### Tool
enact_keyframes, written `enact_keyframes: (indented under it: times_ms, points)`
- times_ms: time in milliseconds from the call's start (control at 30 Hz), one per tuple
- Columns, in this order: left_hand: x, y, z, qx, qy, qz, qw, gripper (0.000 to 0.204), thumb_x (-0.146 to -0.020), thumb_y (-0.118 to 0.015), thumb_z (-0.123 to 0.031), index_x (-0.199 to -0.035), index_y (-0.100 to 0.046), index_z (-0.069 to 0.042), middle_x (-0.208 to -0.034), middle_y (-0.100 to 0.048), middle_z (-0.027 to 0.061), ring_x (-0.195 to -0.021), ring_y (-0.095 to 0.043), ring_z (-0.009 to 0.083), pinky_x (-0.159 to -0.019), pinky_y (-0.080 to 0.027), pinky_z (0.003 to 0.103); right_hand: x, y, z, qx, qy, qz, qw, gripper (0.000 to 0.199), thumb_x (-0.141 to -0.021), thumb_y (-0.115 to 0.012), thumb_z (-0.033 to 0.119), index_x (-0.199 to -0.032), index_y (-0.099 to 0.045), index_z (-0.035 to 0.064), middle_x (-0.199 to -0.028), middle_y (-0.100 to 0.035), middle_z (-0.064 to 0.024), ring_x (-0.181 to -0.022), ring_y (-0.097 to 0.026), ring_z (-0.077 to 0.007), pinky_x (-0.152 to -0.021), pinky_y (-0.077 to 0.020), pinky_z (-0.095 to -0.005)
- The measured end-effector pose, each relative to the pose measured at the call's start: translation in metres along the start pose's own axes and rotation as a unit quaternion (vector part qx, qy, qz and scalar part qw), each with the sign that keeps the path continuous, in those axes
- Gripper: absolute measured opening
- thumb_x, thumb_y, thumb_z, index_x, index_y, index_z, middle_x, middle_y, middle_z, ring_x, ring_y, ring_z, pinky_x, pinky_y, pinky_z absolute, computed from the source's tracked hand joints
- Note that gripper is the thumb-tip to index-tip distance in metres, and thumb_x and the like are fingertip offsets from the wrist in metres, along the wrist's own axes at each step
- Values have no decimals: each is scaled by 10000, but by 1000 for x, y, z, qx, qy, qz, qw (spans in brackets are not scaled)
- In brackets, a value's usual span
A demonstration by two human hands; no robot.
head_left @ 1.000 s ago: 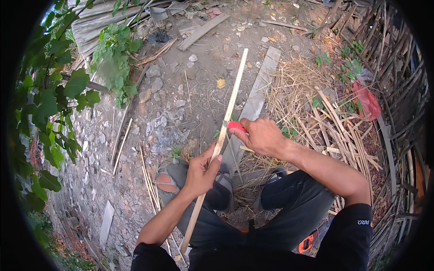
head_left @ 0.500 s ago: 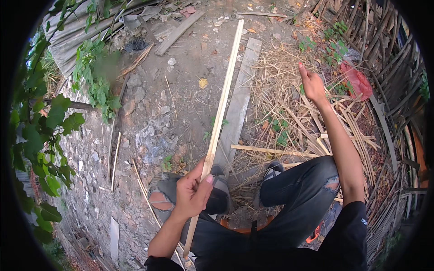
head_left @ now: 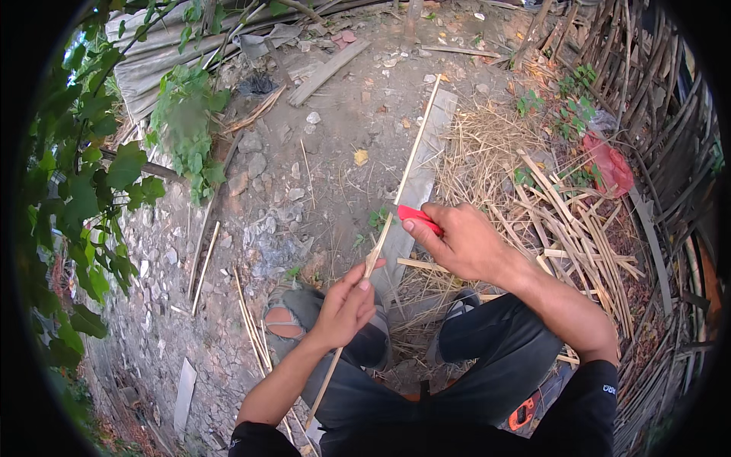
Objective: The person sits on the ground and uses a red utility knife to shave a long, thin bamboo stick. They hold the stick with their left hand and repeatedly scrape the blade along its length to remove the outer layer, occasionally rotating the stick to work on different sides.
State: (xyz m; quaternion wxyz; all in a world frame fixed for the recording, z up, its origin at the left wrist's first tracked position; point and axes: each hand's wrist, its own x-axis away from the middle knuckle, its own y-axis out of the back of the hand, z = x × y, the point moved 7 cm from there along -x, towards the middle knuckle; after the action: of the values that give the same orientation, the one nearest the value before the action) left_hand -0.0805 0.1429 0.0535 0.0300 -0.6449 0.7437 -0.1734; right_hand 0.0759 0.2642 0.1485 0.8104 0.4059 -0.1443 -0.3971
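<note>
A long, thin, pale wooden strip [head_left: 412, 154] slants from beside my left leg up toward the far ground. My left hand [head_left: 344, 314] is closed around its lower part, fingers and thumb pinching it. Just above that hand the strip looks rough or split. In my right hand [head_left: 468, 242] is a red hand tool [head_left: 417, 218], gripped with the thumb along it. Its front end meets the strip beyond my left hand; any blade is too small to make out.
A grey plank [head_left: 435, 148] lies under the strip. To the right are a pile of cut strips [head_left: 590, 236] and dry straw [head_left: 487, 145], with red plastic [head_left: 607, 164] and a stick fence [head_left: 647, 84] beyond. Leafy vines [head_left: 84, 190] hang at left. An orange tool [head_left: 522, 413] lies near my right leg.
My right hand has swung in from the far right to the strip, and the red tool now shows in it. The strip has turned narrow-edge up and its far end sits lower in view.
</note>
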Motion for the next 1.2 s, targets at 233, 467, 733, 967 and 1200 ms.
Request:
enact_keyframes:
  times_ms: [233, 467, 733, 967, 1200]
  points:
    - [-1, 7, 8, 56, 7, 7, 998, 423, -1102, -354, -243, -1495, -381, -88, -635, -305, -31, -422, -255, 62, -412, -242, 227, 13, -41, 15, 14, 47, 47, 998, 463, -1013, -532, 424, -892, -640, -10, -601, -606, -234, -624, -637, -460, -617, -509, -532]
    - [3, 20, 20, 125, 64, -34, 990, 397, -1092, -386, -217, -1468, -418, -95, -648, -298, -50, -470, -226, 48, -430, -237, 225, 12, -66, 10, 81, 46, 83, 992, 469, -1015, -505, 465, -1011, -677, 28, -697, -666, -244, -714, -668, -462, -682, -528, -547]
    - [21, 12, 10, 77, 112, 52, 989, 440, -1093, -369, -199, -1507, -382, -51, -669, -316, -44, -487, -254, 46, -452, -274, 209, -45, 6, -108, 96, -134, -66, 984, 663, -1028, -408, 558, -928, -694, -32, -785, -677, -283, -828, -676, -469, -785, -513, -560]
    - [26, 1, 17, 20, 128, 116, 985, 458, -1096, -361, -204, -1517, -362, -22, -673, -308, -50, -504, -240, 40, -466, -254, 210, -31, 81, -240, 126, -312, -218, 916, 771, -1013, -355, 613, -950, -700, -74, -965, -671, -355, -1009, -647, -496, -914, -490, -542]
    - [29, 22, 15, 86, 83, 73, 990, 476, -1092, -354, -228, -1510, -365, 0, -609, -290, -48, -407, -243, 40, -396, -246, 215, 20, 104, -314, 107, -337, -300, 886, 796, -1009, -360, 635, -888, -676, -86, -831, -656, -289, -873, -654, -405, -850, -484, -486]
